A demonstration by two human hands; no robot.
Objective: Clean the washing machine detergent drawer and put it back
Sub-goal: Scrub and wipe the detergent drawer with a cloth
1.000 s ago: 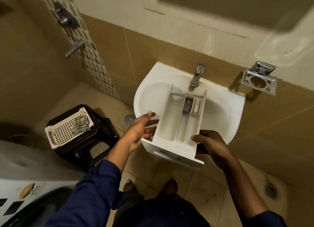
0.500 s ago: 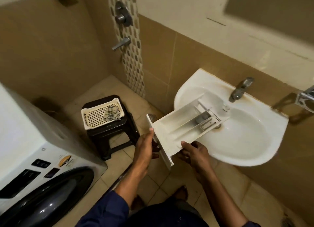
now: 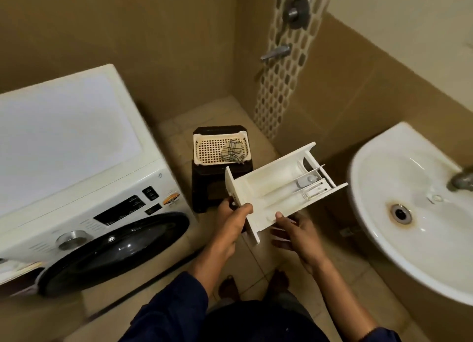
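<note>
Dark blue sleeves (image 3: 179,308) at the bottom of the frame; bare feet (image 3: 229,288) on the tiled floor (image 3: 258,259).

Left hand (image 3: 231,221): grip closed on the front panel of the detergent drawer (image 3: 271,188), thumb on the panel's upper edge, fingers behind it.

Right hand (image 3: 294,231): grip closed on the drawer's near side wall, thumb on the rim, fingers curled beneath.

Drawer: white, held in the air above the floor, touching nothing but the two hands. Open side up, roughly level. Front panel points toward the washing machine (image 3: 76,162), rear end toward the sink (image 3: 409,201). Compartments visible, with a grey insert (image 3: 305,180) near the rear end. Whether the inside is wet or dry cannot be told.

Washing machine: white front loader on the floor to the left, dark round door (image 3: 115,249), silver dial (image 3: 69,239), black display panel. Well apart from the drawer.

Sink: white, wall-mounted on the right, rust-stained drain (image 3: 401,213), tap (image 3: 460,179) at the frame edge.

Beyond the drawer: a dark stool (image 3: 217,185) on the floor, with a cream perforated basket (image 3: 220,149) on its top. A checked cloth (image 3: 231,151) lies in the basket's near right corner.

Far wall: tan tiles, a mosaic strip carrying a spout (image 3: 276,52) and, above it, a round mixer valve (image 3: 294,6).
</note>
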